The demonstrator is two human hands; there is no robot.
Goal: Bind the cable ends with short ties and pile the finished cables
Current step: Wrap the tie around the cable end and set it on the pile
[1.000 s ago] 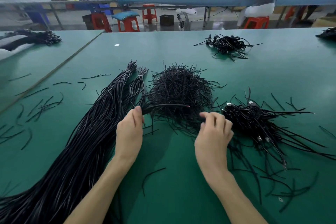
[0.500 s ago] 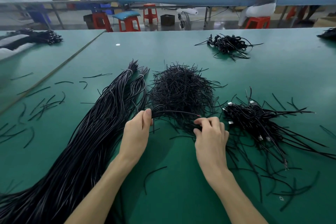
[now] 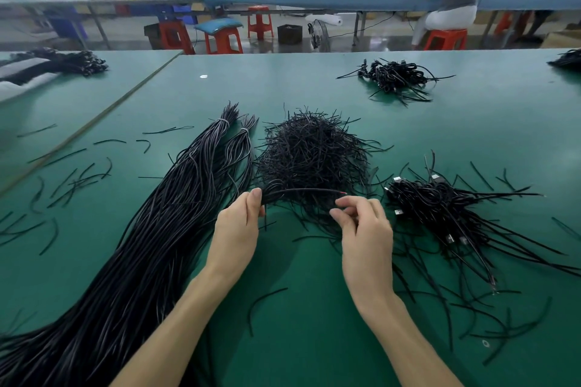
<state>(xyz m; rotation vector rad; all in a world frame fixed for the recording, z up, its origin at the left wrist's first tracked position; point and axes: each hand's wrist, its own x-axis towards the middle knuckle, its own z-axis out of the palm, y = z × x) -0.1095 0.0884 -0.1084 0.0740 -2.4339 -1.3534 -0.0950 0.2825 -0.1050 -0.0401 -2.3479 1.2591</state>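
Observation:
My left hand (image 3: 239,226) pinches the end of a black cable (image 3: 301,190) that juts to the right and ends in a red tip. That cable comes off the long bundle of black cables (image 3: 157,245) lying diagonally on the left. My right hand (image 3: 364,229) hovers just under the red tip. Its thumb and forefinger are curled together in a pinch at the near edge of the heap of short black ties (image 3: 311,154), and a tie between them is barely visible. A pile of bound cables with plugs (image 3: 440,207) lies to the right of my right hand.
All of this lies on a green table (image 3: 314,339). Stray ties (image 3: 72,182) are scattered to the left and near my right forearm. Another cable pile (image 3: 396,75) sits far back. A seam (image 3: 125,97) divides this table from the one on the left. People sit at benches beyond.
My left hand drew the cable end to the right, away from the bundle. My right hand came out of the tie heap, rose a little and turned, its fingers pinched.

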